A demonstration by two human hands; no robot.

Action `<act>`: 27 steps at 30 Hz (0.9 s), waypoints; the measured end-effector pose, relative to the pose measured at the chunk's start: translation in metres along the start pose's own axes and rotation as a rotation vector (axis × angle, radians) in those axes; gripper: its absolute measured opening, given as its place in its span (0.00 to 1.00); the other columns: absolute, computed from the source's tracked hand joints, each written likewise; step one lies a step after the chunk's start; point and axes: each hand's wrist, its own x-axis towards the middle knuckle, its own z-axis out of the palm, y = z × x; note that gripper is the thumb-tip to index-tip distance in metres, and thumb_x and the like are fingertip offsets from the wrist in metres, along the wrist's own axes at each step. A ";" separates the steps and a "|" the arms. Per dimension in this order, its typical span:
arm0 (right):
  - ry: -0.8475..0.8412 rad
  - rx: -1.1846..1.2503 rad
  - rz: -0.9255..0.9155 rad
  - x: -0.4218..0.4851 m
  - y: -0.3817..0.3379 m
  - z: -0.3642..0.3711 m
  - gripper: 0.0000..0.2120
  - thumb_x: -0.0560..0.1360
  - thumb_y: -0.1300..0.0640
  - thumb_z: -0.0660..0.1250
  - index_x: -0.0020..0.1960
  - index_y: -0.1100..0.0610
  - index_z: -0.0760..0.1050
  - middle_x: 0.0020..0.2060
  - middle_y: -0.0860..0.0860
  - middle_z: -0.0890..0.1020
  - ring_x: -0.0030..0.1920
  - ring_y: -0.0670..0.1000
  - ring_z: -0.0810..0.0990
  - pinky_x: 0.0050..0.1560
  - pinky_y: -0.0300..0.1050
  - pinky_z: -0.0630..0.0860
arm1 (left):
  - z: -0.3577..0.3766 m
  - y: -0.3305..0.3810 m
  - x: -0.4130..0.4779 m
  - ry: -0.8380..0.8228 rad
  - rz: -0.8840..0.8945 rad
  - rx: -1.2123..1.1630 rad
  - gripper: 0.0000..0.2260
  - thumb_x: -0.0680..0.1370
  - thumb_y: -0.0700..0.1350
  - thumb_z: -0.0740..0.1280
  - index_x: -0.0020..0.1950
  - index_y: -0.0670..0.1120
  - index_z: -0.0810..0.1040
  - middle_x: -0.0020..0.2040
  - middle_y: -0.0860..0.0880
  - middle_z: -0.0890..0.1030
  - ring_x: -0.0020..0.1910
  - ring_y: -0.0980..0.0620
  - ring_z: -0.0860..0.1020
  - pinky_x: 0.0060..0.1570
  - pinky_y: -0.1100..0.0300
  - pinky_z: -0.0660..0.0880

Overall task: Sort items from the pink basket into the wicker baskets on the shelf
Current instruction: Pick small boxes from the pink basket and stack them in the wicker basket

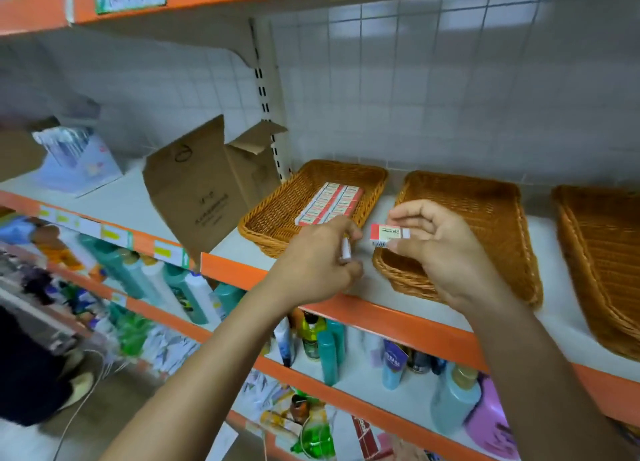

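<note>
The right hand (446, 249) pinches a small red-and-white box (389, 234) with a barcode over the near-left corner of the middle wicker basket (485, 218); its print is too blurred to read. Just left of that basket, the left hand (322, 263) grips a small white item (345, 251). The left wicker basket (270, 232) beside it holds two rows of matching boxes (332, 201). Further left stands a brown carton (204, 190) with faint, unreadable lettering.

Rightmost wicker basket (602, 252) cut by edge, white item (345, 252) largely hidden, lower bottles (194, 294) blurred.
</note>
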 end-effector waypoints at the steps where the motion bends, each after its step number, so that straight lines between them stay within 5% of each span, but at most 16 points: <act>1: -0.016 -0.003 -0.007 0.009 0.001 0.004 0.20 0.67 0.78 0.68 0.46 0.53 0.75 0.45 0.50 0.79 0.47 0.45 0.80 0.43 0.31 0.77 | -0.002 -0.005 0.007 0.008 -0.012 0.022 0.15 0.73 0.48 0.70 0.58 0.51 0.73 0.31 0.56 0.70 0.38 0.51 0.70 0.34 0.61 0.58; 7: -0.083 -0.004 -0.001 0.057 0.009 0.024 0.22 0.67 0.80 0.66 0.47 0.54 0.75 0.47 0.51 0.80 0.48 0.46 0.81 0.41 0.32 0.77 | -0.009 -0.030 0.046 0.068 0.000 0.104 0.21 0.74 0.57 0.68 0.65 0.54 0.72 0.27 0.55 0.67 0.36 0.50 0.69 0.35 0.58 0.62; 10: -0.082 -0.030 0.014 0.073 0.013 0.031 0.21 0.67 0.79 0.66 0.49 0.55 0.75 0.49 0.52 0.80 0.49 0.47 0.81 0.43 0.33 0.78 | -0.008 -0.041 0.058 0.090 0.027 0.120 0.19 0.74 0.57 0.68 0.64 0.54 0.75 0.37 0.51 0.80 0.41 0.46 0.77 0.37 0.56 0.69; 12: -0.031 -0.019 0.042 0.080 0.017 0.036 0.20 0.69 0.77 0.66 0.53 0.56 0.74 0.50 0.53 0.81 0.49 0.46 0.81 0.44 0.35 0.78 | -0.006 -0.048 0.064 0.139 0.027 0.121 0.19 0.74 0.58 0.67 0.62 0.54 0.76 0.46 0.49 0.83 0.46 0.45 0.79 0.41 0.54 0.74; 18: -0.043 -0.003 0.209 0.097 0.021 0.052 0.18 0.80 0.63 0.59 0.69 0.58 0.66 0.47 0.53 0.82 0.44 0.46 0.83 0.43 0.36 0.80 | -0.007 -0.069 0.083 0.344 -0.034 0.209 0.18 0.73 0.60 0.68 0.58 0.53 0.76 0.41 0.50 0.81 0.43 0.47 0.79 0.36 0.58 0.69; 23: 0.064 -0.057 0.165 0.111 0.020 0.076 0.04 0.80 0.57 0.60 0.51 0.50 0.73 0.37 0.49 0.82 0.34 0.44 0.82 0.37 0.37 0.79 | -0.009 -0.088 0.094 0.299 0.102 0.143 0.18 0.71 0.60 0.70 0.55 0.52 0.75 0.39 0.51 0.79 0.42 0.48 0.79 0.35 0.59 0.65; 27: 0.141 -0.110 0.143 0.120 0.025 0.093 0.07 0.79 0.57 0.62 0.54 0.46 0.71 0.44 0.54 0.82 0.39 0.48 0.81 0.41 0.43 0.79 | -0.017 -0.106 0.104 0.165 0.241 0.090 0.18 0.72 0.54 0.72 0.59 0.51 0.75 0.42 0.48 0.81 0.45 0.46 0.79 0.38 0.56 0.68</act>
